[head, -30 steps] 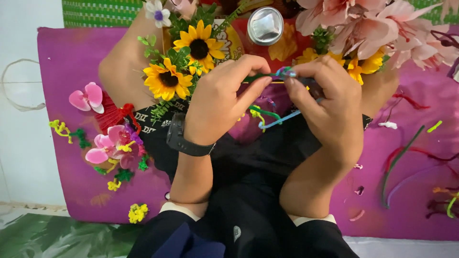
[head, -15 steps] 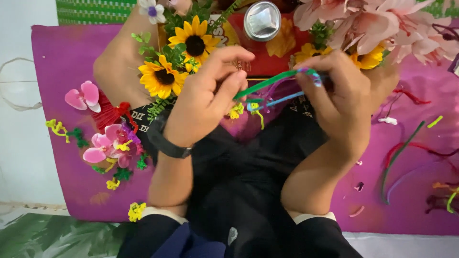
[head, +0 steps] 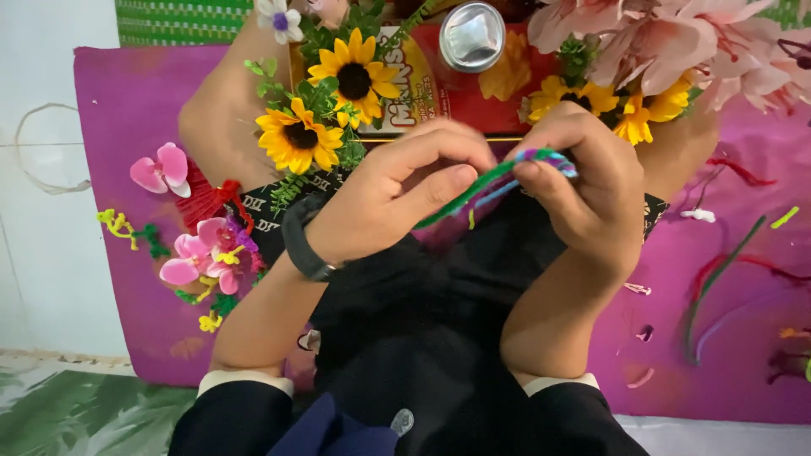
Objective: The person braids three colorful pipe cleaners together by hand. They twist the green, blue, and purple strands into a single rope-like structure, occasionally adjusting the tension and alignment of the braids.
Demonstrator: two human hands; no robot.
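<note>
**Both hands on the pipe cleaners, twist only begun**

I see my right hand pinching a small bundle of pipe cleaners at its upper end, where purple, blue and green strands bunch together between thumb and fingers. My left hand, with a dark watch at the wrist, grips the same bundle lower down, thumb pressed against the green strand. The bundle sits in the air over my lap, just below the sunflowers and touching nothing but my fingers.

As I judge it, the work is at an early stage: the strands are gathered and wound only at the top, and the loose tails below are unshaped. Finished pieces lie about, so some flowers are already made: pink orchids to my left, a larger pink bloom cluster at upper right.

Outward, a red box with a silver can on it stands beyond my hands. Everything rests on a purple mat spread on the floor, strewn at right with cut scraps of red, green and purple. A green leaf-print sheet lies at lower left, and pale tile beside the mat.
</note>
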